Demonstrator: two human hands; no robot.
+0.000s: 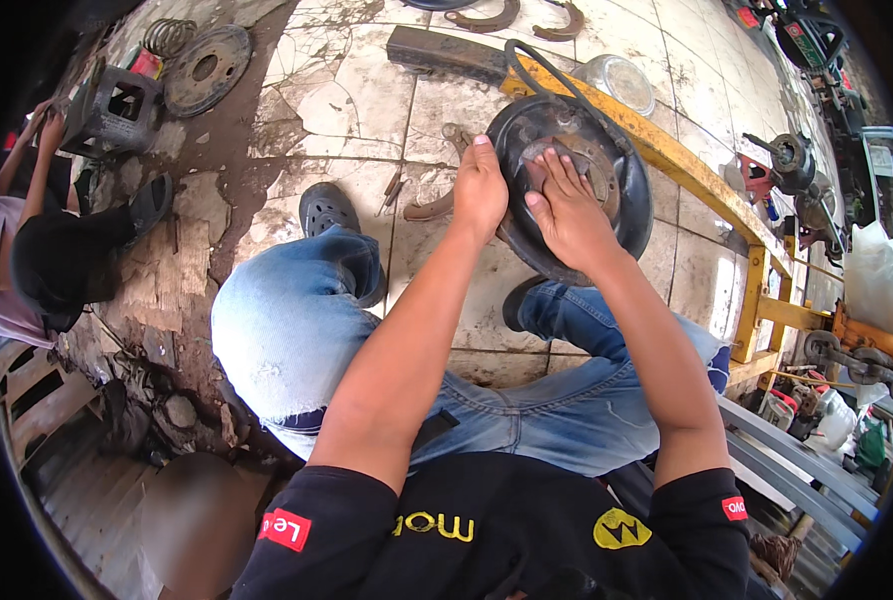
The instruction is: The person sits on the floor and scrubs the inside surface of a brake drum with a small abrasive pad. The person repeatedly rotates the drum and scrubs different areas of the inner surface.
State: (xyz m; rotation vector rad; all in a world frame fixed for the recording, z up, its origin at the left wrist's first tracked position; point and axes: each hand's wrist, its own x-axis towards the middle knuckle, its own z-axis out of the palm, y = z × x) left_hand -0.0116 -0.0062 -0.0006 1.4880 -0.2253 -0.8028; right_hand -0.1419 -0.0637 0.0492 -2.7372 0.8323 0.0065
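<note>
Ideally, pressure kept even: upper centre, black disc [607, 184] flanked at left rim by left hand [479, 190], grip unclear; right hand [569, 208] laid open across face.

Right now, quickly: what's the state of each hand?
Left hand: holding the black round metal part by its left edge.
Right hand: open, laid on the part's face; whether anything lies beneath it cannot be told.
</note>
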